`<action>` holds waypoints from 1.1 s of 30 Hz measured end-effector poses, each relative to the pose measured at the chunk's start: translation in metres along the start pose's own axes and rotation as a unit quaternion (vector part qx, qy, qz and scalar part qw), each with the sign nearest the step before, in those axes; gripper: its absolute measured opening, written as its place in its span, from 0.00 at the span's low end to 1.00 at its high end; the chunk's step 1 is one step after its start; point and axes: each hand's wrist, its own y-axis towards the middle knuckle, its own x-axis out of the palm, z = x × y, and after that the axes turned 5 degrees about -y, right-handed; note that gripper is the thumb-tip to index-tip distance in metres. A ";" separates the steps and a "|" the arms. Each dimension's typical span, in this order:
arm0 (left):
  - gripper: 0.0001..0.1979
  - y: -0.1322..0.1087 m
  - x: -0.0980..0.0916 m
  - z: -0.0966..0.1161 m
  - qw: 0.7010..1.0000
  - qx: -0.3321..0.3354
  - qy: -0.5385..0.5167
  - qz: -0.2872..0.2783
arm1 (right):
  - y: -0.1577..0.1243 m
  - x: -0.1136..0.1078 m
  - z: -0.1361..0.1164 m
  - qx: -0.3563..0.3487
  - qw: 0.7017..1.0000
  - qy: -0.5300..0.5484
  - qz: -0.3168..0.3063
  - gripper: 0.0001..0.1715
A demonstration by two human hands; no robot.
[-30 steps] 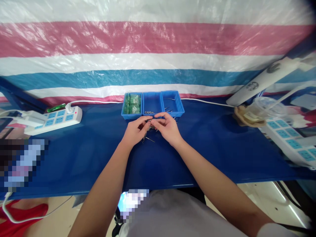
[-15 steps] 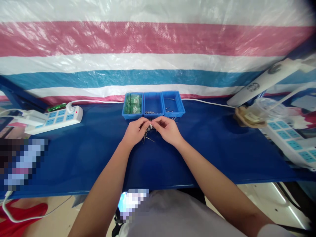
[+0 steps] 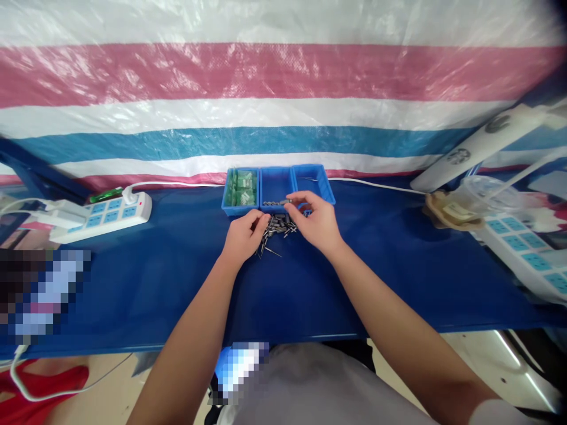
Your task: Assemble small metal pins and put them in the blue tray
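Observation:
My right hand [image 3: 315,217] pinches a small metal part [image 3: 288,201] between thumb and fingertips, over the front edge of the middle blue bin [image 3: 277,180]. A short row of shiny metal pieces [image 3: 271,203] lies at the front of that bin. My left hand [image 3: 246,236] is closed in a pinch at the left side of a loose pile of small metal parts [image 3: 280,225]. What its fingertips hold, if anything, cannot be made out. Thin pin-like pieces stick out of the pile toward me.
Green packets [image 3: 243,188] fill the left bin; thin metal pins [image 3: 308,179] lie in the right bin [image 3: 326,190]. Power strips [image 3: 110,215] stand at both sides of the blue table [image 3: 177,283]. A plastic cup [image 3: 485,195] sits at the right, and a striped sheet hangs behind.
My right hand has moved away from my left, up and right to the middle bin, with a small metal part. The pile between the hands is now uncovered. My left hand stays nearly in place.

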 end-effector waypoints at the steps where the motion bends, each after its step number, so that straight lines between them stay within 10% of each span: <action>1: 0.17 0.000 0.000 0.000 1.000 -0.001 0.003 -0.001 | 0.007 -0.004 0.001 -0.021 0.999 -0.045 0.004 0.10; 10: 0.20 0.000 -0.001 0.001 1.000 -0.004 0.008 -0.009 | 0.050 0.000 0.011 -0.082 0.942 -0.300 -0.125 0.09; 33: 0.20 0.000 0.000 -0.003 1.000 0.004 0.011 -0.010 | 0.091 -0.006 0.007 -0.059 0.890 -0.295 -0.344 0.06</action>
